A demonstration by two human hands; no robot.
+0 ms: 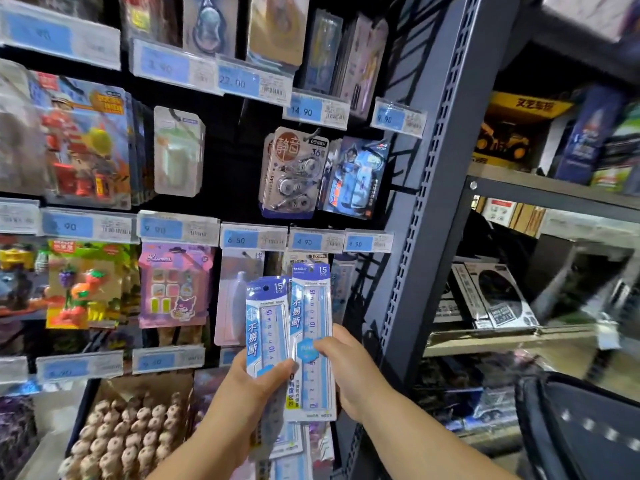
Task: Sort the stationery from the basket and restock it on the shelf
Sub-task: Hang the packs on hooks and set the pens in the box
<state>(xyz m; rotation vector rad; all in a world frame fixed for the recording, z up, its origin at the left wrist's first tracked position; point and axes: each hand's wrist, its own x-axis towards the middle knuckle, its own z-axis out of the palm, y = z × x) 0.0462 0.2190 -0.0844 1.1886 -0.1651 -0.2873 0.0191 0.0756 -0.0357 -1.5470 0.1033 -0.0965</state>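
Two packaged 15 cm rulers in blue and white sleeves are held up in front of the pegboard shelf [242, 209]. My left hand [252, 386] grips the left ruler pack [266, 323] near its lower half, thumb across the front. My right hand [349, 368] pinches the right ruler pack [311, 327] at mid-height from its right edge. The right pack stands slightly higher than the left one, and both are upright, side by side. Behind them hang more packs under the 6.50 and 4.90 price tags [306, 241].
Hooks carry correction tapes [294, 174], eraser sets [173, 285] and toy packs [83, 140]. A grey perforated upright [429, 202] divides this display from a rack of boxed toys [498, 296] on the right. A dark basket rim [568, 420] sits at lower right. Small figurines [128, 434] fill a bin below left.
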